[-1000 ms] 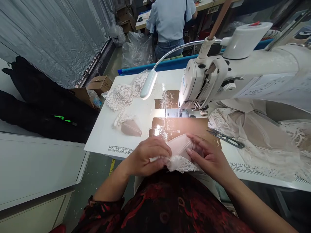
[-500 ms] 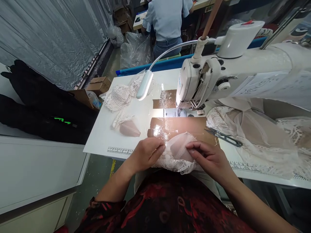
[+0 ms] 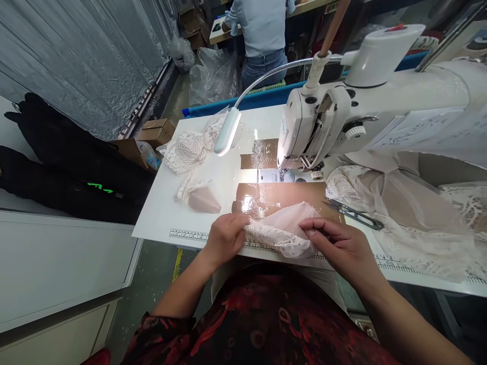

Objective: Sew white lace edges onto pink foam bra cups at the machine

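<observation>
Between my hands stretches a pale pink bra cup piece with white lace (image 3: 283,230), over the front edge of the sewing table. My left hand (image 3: 227,235) pinches its left lace end. My right hand (image 3: 338,243) is closed with thumb and fingers on the right edge of the piece. Just beyond it lies brown tape (image 3: 281,191) stuck on the tabletop. The sewing machine's head (image 3: 300,132) stands behind, its needle area lit. Thread snips (image 3: 355,214) rest to the right of the piece, beyond my right hand.
More lace cup pieces (image 3: 186,152) lie at the table's left, with another pink cup (image 3: 203,199) nearer. A lace garment pile (image 3: 403,218) covers the right side. A lamp (image 3: 228,133) on a bendy neck hangs over the table. A person (image 3: 262,30) sits ahead.
My hands have moved apart, drawing the lace piece out sideways. Its lower lace edge has come up onto the table edge, uncovering part of the printed ruler. The view has shifted slightly.
</observation>
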Available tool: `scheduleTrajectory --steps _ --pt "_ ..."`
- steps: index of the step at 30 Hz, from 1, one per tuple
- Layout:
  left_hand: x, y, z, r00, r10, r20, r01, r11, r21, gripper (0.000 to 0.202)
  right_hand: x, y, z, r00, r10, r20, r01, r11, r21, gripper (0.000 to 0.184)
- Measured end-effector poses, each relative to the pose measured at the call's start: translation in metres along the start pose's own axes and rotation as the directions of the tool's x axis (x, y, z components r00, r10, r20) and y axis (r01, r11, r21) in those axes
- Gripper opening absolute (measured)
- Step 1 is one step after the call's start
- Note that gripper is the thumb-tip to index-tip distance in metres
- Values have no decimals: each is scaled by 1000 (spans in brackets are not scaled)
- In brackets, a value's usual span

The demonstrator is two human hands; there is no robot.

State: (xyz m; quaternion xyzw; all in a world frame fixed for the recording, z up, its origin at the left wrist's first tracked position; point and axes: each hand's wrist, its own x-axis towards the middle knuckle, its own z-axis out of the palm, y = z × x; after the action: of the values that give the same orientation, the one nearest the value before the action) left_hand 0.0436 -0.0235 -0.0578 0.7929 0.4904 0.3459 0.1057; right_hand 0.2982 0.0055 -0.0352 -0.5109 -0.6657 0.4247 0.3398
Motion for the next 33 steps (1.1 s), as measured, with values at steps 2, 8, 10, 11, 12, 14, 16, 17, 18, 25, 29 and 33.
scheduleTrajectory --steps 2,8,10,11,12,14,16,17,18,25,29,33 --pt "0 -1 -9 999 -49 21 52 992 -113 22 1 1 0 1000 19 -5 -19 1000 -5 17" --pt "16 37 -29 981 114 157 -20 864 -503 20 5 3 12 996 10 85 -8 1000 -19 20" --pt "25 51 -33 904 332 268 -76 744 -664 19 4 4 14 993 1 122 1 1000 -22 22" --pt "28 54 -34 844 430 321 -80 692 -717 18 4 4 14 991 -7 131 9 1000 -20 22" --pt "31 56 -33 796 475 377 -66 686 -725 16 3 4 13 990 -20 136 22 1000 -14 22" --pt "34 51 -28 797 360 484 -30 825 -565 17 0 3 10 988 -61 144 60 998 9 21" --pt "33 40 -18 886 58 460 48 975 -215 22 -2 3 7 984 -94 150 90 995 31 19" --pt "32 34 -14 922 -51 385 87 993 -77 23 -2 2 6 983 -104 151 99 994 35 19" --pt "30 29 -10 947 -100 305 110 994 -17 23 -2 3 5 983 -109 147 105 994 34 19" --pt "21 49 -27 967 232 110 -139 832 -537 22 2 3 13 987 -96 129 105 992 -68 24" --pt "27 49 -23 944 165 287 -27 902 -430 25 2 -3 17 975 -156 156 161 987 -22 24" --pt "30 29 -4 936 -106 335 277 809 -518 30 0 -5 14 970 -131 207 123 991 49 24"
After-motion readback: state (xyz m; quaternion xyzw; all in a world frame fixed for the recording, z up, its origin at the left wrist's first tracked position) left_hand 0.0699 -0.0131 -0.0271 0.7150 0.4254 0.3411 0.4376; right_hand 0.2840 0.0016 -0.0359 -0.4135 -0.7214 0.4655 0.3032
